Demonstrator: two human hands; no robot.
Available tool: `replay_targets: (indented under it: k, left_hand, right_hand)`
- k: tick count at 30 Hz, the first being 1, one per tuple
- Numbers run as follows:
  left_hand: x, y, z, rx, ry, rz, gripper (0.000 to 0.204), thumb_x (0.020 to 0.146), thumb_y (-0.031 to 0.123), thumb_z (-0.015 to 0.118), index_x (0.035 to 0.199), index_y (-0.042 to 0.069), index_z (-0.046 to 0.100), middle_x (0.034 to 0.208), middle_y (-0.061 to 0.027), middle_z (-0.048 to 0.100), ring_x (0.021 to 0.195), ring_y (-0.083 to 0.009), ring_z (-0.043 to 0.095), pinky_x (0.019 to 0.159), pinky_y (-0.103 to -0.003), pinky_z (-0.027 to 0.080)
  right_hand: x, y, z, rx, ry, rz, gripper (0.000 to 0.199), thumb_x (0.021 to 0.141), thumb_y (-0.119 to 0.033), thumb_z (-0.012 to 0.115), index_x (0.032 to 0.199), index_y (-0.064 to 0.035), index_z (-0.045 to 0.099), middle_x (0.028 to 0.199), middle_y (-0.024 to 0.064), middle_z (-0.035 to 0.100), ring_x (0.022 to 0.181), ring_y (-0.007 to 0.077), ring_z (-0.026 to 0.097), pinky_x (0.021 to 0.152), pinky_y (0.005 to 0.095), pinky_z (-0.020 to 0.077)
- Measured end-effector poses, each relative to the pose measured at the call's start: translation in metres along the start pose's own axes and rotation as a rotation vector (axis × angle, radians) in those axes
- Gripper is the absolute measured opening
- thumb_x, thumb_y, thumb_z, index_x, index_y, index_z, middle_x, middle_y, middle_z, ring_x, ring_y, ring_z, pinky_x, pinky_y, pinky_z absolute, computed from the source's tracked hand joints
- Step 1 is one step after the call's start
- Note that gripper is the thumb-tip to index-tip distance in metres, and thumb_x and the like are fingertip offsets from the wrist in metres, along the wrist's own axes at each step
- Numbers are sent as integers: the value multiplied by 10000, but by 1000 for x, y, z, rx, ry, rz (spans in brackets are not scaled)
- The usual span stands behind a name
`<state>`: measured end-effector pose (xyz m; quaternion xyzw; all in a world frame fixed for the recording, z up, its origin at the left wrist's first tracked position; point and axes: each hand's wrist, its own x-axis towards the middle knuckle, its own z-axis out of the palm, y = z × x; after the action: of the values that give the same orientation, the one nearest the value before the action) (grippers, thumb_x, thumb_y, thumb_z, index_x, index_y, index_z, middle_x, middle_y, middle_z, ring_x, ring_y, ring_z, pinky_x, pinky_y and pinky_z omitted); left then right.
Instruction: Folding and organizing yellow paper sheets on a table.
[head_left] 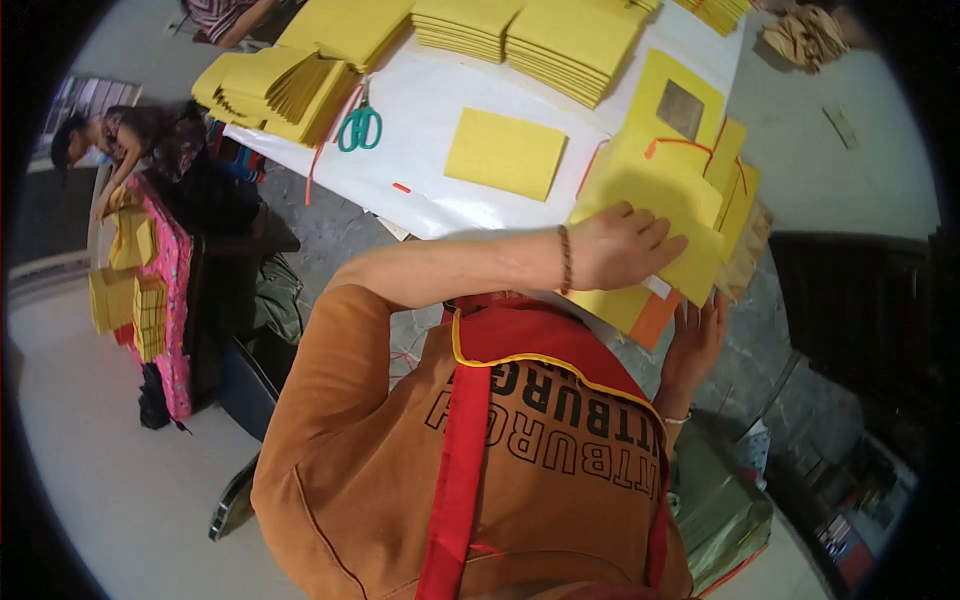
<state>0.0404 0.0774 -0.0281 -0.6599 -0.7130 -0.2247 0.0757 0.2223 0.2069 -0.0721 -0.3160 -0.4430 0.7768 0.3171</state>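
My left hand (625, 248) lies flat, palm down, on a pile of yellow paper sheets (668, 190) at the near right edge of a white-covered table (420, 120). My right hand (695, 335) is below the table edge, fingers up against the underside of the same pile, by an orange sheet (655, 320). A yellow sheet with a square window (680, 105) lies just beyond the pile. A single yellow square of paper (505, 152) rests mid-table.
Green-handled scissors (360, 128) lie on the table's left part. Stacks of yellow paper (560, 40) line the far edge and left corner (270, 90). Another person (130, 140) works at the left by a pink table with yellow stacks (135, 300).
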Motion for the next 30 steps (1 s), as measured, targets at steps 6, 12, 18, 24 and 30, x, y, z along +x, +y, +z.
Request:
replay_targets:
  k: [6,12,18,24,30]
  left_hand:
    - [-64,-85,-38,307,426,-150,430,707,104,539,1135,64,541,1069,-97,572,969,-236,549,769,-354,430]
    - [-131,-129,18,387,123,-278,554,665,102,623,1202,89,487,1191,-79,510,1094,-226,474,892,-386,360]
    - [-142,-142,33,282,-35,-304,583,664,106,655,1217,119,471,1209,-71,482,1116,-230,442,902,-399,339]
    - [-130,-143,21,193,-155,-294,548,682,103,637,1204,112,472,1202,-81,480,1105,-235,442,901,-397,335]
    - [-124,-134,19,331,-95,-249,560,655,129,632,1191,82,478,1200,-80,483,1103,-239,440,894,-395,336]
  right_hand:
    - [5,4,-20,-7,114,28,366,930,-212,475,1247,-54,388,1071,68,570,1039,202,533,885,383,421]
    - [12,4,-19,-13,59,0,323,927,-204,481,1216,-69,436,1046,53,584,999,179,553,824,347,440]
    - [12,5,-22,-35,91,38,327,914,-210,508,1207,-76,453,1030,45,591,984,173,557,808,332,433]
    - [17,3,-16,-147,202,73,301,913,-201,512,1184,-74,480,1029,38,589,987,164,550,803,321,423]
    - [20,6,-9,-212,75,11,301,918,-180,501,1194,-61,477,1030,55,588,1000,169,552,832,334,449]
